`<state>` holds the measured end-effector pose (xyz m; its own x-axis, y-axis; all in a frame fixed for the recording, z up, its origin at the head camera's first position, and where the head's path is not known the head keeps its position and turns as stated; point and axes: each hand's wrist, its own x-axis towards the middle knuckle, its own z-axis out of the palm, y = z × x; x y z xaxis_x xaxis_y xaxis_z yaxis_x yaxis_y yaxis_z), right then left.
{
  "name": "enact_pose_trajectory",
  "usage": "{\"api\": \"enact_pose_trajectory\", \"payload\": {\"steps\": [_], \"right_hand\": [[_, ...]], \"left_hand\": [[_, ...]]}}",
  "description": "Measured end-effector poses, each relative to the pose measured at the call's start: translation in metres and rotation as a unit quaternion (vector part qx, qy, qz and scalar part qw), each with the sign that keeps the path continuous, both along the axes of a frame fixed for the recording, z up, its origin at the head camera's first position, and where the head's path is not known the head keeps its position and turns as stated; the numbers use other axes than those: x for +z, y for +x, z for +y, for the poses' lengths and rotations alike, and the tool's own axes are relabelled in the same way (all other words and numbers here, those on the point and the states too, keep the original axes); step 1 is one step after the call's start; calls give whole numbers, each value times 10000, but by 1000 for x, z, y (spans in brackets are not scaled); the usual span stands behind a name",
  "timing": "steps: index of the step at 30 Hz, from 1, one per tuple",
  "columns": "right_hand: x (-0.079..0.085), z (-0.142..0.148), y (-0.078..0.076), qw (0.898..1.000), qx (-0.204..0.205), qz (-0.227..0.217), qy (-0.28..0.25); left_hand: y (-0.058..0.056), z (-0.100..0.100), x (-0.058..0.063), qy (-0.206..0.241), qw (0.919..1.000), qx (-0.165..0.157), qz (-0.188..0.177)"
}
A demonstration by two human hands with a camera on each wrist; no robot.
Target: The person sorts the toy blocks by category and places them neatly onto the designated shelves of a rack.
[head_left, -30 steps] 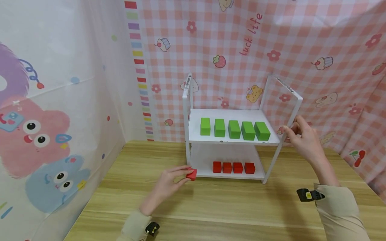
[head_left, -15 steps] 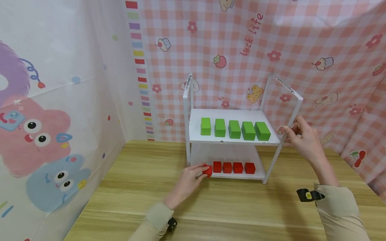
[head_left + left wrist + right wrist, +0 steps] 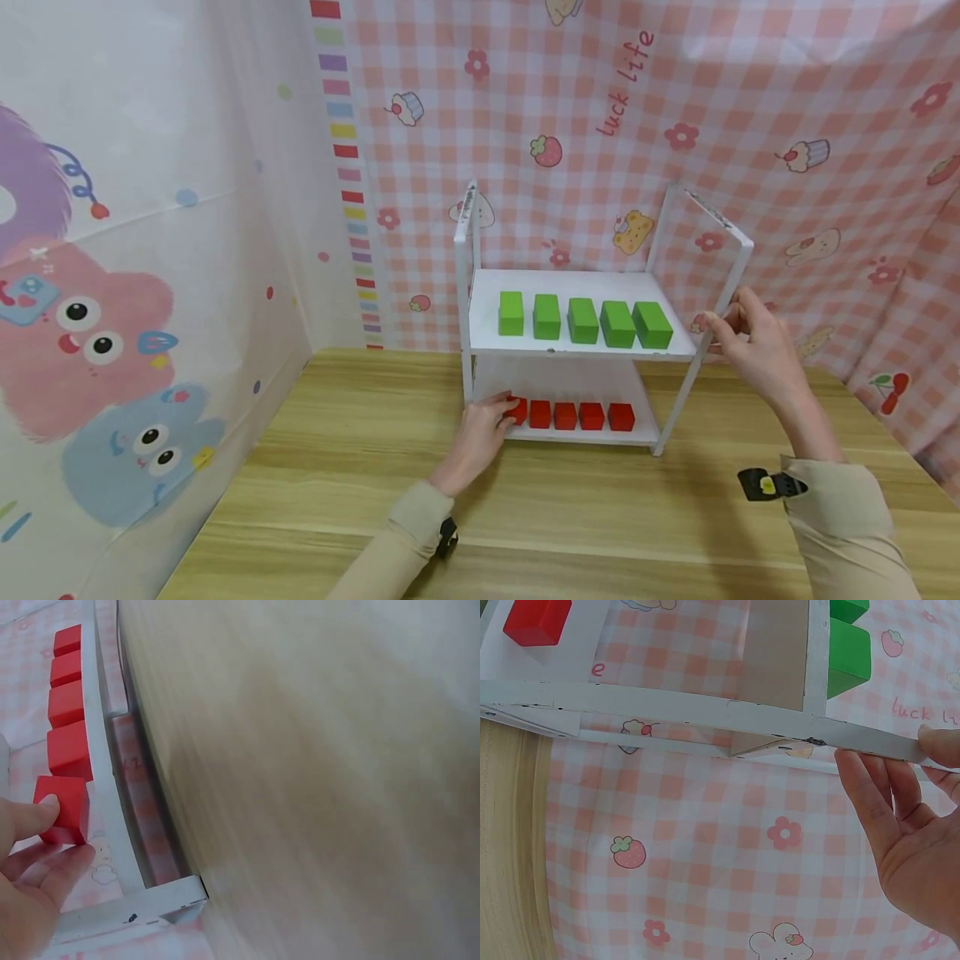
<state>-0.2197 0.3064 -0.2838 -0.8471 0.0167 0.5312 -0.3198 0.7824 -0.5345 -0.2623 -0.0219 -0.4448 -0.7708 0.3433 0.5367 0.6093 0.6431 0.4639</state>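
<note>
My left hand [image 3: 482, 433] pinches a red block [image 3: 64, 809] between thumb and fingers at the left end of the lower shelf [image 3: 581, 437]. That block stands in line with several other red blocks [image 3: 565, 415], close to the nearest one. On the upper shelf [image 3: 570, 283] of the white two-tier rack, several green blocks [image 3: 583, 322] are lined up. My right hand [image 3: 761, 346] grips the rack's right front post [image 3: 877, 740] between thumb and fingers, just above the upper shelf level.
The rack stands on a wood-grain table [image 3: 570, 517]. Behind it hangs a pink checked cloth [image 3: 480, 108], and a white cartoon-print cloth [image 3: 247, 225] hangs on the left. The upper shelf overhangs the red row.
The left hand has carried its red block rightward from the rack's left front corner onto the lower shelf, to the row's left end. The right hand stays on the post.
</note>
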Motion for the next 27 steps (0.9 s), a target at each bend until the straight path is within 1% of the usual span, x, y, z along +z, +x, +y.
{"api": "enact_pose_trajectory", "payload": {"steps": [5,8,11,14,19,22,24,25,27], "right_hand": [[0,0,0,10000,2,0,6],[0,-1,0,10000,-12,-11,22],[0,-1,0,10000,-29,-28,37],[0,-1,0,10000,-47,-62,44],[0,-1,0,10000,3,-71,-10],[-1,-2,0,10000,22,12,1],[-3,-3,1,9991,-143,216,326],[-4,-5,2,9973,-315,353,555],[-11,-11,6,9889,-823,674,1041]], "left_hand": [[-1,5,1,-142,9989,152,-427],[0,7,0,-154,9978,335,-551],[1,8,0,-105,9974,456,-541],[2,7,1,-72,9977,504,-456],[3,6,1,-32,9977,486,-469],[3,6,1,-14,9976,473,-497],[5,6,1,-57,9977,517,-434],[7,6,1,-71,9976,571,-379],[12,7,3,-169,9967,771,-180]]}}
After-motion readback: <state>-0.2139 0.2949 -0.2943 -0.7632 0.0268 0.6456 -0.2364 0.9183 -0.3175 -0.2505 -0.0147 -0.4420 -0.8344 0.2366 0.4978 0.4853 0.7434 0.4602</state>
